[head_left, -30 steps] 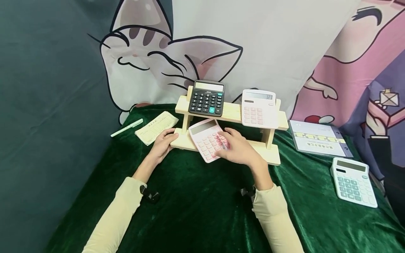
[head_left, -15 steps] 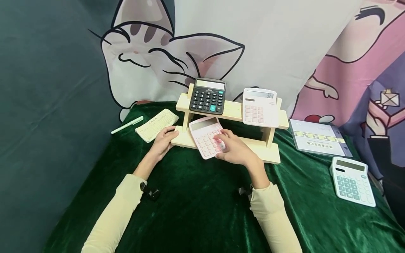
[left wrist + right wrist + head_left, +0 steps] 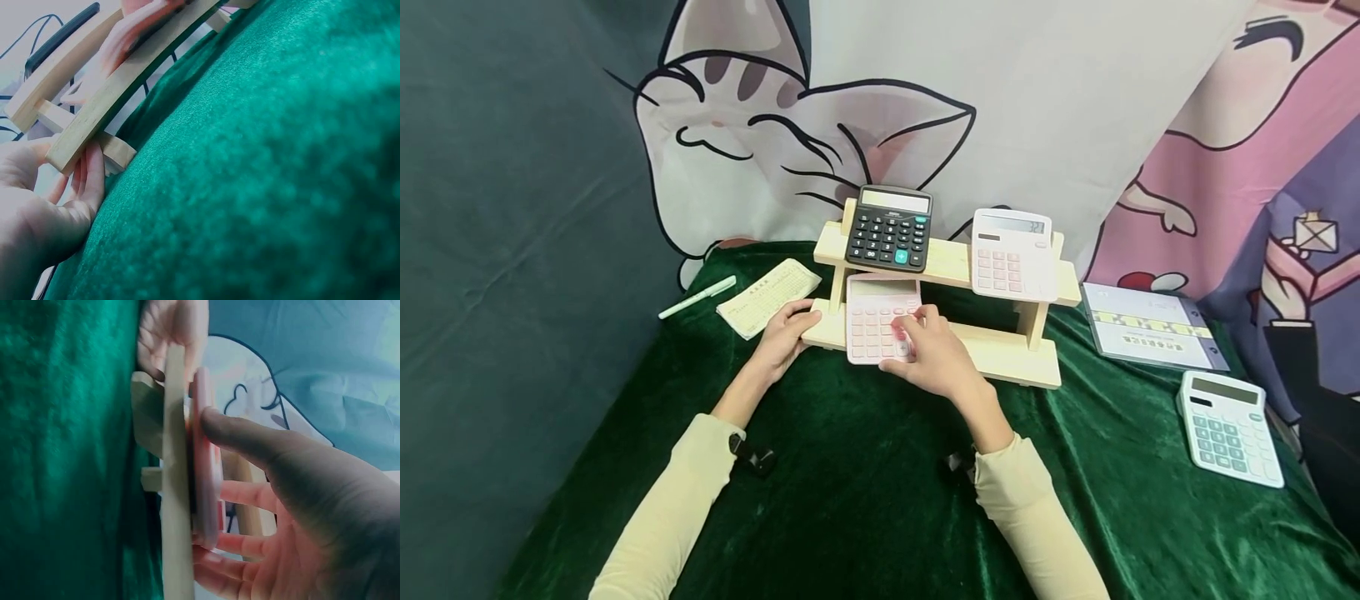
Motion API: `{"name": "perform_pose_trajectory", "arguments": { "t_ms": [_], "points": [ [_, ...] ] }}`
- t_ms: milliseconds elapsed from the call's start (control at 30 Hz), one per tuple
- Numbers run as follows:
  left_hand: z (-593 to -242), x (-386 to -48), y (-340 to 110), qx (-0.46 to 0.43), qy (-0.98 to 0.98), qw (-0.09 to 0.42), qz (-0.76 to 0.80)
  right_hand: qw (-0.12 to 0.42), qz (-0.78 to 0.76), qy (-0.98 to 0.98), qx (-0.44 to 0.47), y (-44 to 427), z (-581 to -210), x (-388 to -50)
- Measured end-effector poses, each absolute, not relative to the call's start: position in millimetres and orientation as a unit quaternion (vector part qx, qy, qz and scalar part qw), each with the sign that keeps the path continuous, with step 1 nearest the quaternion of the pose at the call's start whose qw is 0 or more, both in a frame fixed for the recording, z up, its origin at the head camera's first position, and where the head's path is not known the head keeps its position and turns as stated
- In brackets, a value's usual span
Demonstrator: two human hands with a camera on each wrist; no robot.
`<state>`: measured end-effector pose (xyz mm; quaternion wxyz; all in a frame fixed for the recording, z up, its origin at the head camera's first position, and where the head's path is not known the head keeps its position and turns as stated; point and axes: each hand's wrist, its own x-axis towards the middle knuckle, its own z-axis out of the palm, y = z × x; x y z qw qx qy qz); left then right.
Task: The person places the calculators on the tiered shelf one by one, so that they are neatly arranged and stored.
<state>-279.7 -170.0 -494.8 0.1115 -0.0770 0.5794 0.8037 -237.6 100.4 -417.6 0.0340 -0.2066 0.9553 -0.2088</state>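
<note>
A pink calculator [image 3: 868, 325] stands upright on the lower shelf of a wooden rack [image 3: 1015, 360], towards its left end. My right hand [image 3: 934, 354] holds its right side, thumb at the front lower edge; the right wrist view shows the thumb on the calculator [image 3: 205, 469] and several fingers of the hand [image 3: 312, 512] beside it. With my left hand [image 3: 781, 340] I grip the left end of the lower shelf, fingers beneath the board [image 3: 94, 119] in the left wrist view. On the upper shelf lean a black calculator [image 3: 890, 229] and a white-pink calculator [image 3: 1013, 254].
Left of the rack lie a paper pad [image 3: 767, 298] and a pale pen [image 3: 697, 297] on green cloth [image 3: 865, 483]. At the right are a notebook [image 3: 1153, 327] and a white-blue calculator [image 3: 1231, 429]. A printed curtain [image 3: 1045, 100] hangs behind.
The pink calculator has turned from tilted to nearly straight and shifted slightly left on the lower shelf. My right hand has moved left with it; my left hand keeps its hold on the rack.
</note>
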Motion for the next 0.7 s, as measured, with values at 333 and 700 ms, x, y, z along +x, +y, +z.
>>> {"name": "perform_pose_trajectory", "arguments": {
  "t_ms": [333,700],
  "points": [
    [-494,-278,-170,-0.073,0.569,0.112,0.812,0.024,-0.204,0.956,-0.21,90,-421,-233],
    [-495,-278,-170,-0.074,0.572,0.114,0.809,0.026,-0.215,0.953,-0.21,86,-423,-231]
  ]
}}
